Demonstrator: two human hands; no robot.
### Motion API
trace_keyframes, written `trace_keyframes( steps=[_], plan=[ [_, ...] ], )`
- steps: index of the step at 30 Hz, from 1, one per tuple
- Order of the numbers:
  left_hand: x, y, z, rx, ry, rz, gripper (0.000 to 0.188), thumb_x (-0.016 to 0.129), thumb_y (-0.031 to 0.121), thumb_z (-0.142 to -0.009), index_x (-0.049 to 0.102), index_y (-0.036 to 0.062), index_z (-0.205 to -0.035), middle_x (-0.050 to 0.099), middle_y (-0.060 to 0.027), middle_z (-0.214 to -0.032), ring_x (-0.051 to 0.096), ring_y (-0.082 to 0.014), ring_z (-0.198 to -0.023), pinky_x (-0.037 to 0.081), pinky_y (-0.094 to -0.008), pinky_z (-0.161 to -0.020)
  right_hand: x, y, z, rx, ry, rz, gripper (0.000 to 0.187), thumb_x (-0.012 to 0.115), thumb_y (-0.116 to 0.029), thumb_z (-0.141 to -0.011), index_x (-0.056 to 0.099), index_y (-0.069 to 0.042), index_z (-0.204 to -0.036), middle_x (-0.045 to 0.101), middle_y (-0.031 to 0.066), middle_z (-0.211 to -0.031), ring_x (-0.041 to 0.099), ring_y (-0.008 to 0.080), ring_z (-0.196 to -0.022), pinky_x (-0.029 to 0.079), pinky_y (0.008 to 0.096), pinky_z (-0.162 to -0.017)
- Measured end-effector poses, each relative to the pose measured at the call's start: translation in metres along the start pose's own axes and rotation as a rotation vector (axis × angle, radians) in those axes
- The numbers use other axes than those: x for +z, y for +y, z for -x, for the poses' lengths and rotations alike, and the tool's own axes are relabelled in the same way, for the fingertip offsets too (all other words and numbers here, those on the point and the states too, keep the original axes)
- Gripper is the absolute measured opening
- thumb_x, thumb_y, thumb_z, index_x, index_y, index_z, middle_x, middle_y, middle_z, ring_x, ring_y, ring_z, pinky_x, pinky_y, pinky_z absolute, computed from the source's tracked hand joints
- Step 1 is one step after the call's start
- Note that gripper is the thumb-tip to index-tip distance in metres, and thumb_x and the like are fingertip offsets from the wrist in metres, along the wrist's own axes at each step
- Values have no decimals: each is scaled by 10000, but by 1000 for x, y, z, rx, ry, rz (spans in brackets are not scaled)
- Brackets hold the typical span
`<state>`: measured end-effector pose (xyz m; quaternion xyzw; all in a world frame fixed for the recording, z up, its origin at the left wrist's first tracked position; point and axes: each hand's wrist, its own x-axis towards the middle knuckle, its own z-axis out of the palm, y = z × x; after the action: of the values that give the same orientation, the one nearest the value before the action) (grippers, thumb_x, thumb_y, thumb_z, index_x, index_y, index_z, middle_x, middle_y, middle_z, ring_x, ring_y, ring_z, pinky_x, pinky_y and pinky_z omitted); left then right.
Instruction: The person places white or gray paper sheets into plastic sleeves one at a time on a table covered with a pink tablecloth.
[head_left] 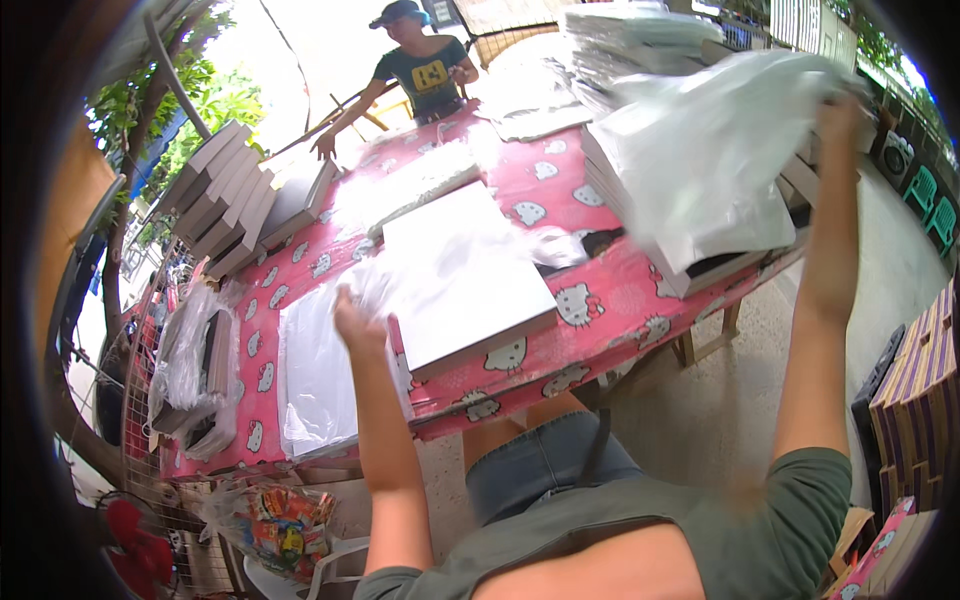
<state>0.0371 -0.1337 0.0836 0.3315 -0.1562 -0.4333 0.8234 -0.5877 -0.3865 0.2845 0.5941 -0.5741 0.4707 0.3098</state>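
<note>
My right hand (843, 112) is raised at the far right, closed on the edge of a large translucent plastic bag (690, 150). The bag hangs over a stack of flat boxes and is smeared by motion. Close to the middle of the table lies a flat white box (470, 310), its long side slanting away from me. At its left edge my left hand (358, 322) appears closed on a thin, crumpled clear plastic film (400, 280) lying over the box. White plastic sheets (318, 370) lie flat beside that hand.
The table has a pink cartoon-print cover (575, 305). Grey boxes (225, 190) are stacked at far left, and plastic-wrapped boxes (195, 375) stand nearer. Piled plastic bags (640, 50) are at the back. Across the table stands another person (425, 70). Cartons (915, 400) are at right.
</note>
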Motion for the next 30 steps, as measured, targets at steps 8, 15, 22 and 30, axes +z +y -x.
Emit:
trace_keyframes(
  steps=[8, 15, 22, 30],
  plan=[
    [-13, -2, 20, 54, -95, 44, 114, 611, 152, -818, 600, 80, -906, 504, 53, -607, 469, -60, -510, 385, -235, -474, 115, -69, 109, -269, -771, -335, 206, 410, -97, -789, 580, 1, -852, 601, 210, -813, 606, 252, -797, 447, 364, -685],
    [52, 36, 81, 72, -176, -143, 321, 527, 222, -870, 559, -39, -1054, 558, 13, -692, 485, -48, -556, 373, -196, -466, -11, -210, 140, -628, -589, -311, 733, 757, -173, -581, 418, -47, -1219, 429, 172, -1256, 409, 339, -1155, 365, 403, -932],
    [77, 35, 137, 332, -246, -525, 225, 571, 174, -848, 633, -30, -921, 482, 47, -588, 377, -13, -494, 266, -169, -439, -49, -417, 213, -536, -1257, -1791, 466, 727, -190, -694, 560, -39, -1102, 591, 82, -1020, 558, 149, -905, 463, 275, -771],
    [44, 45, 105, 540, 7, -24, 233, 597, 42, -815, 567, -23, -1036, 604, -67, -929, 587, -140, -793, 490, -248, -727, -57, -447, 247, -257, -670, -1643, 144, 672, -146, -757, 652, -4, -748, 566, 50, -621, 502, 93, -578, 388, 238, -523]
  ],
)
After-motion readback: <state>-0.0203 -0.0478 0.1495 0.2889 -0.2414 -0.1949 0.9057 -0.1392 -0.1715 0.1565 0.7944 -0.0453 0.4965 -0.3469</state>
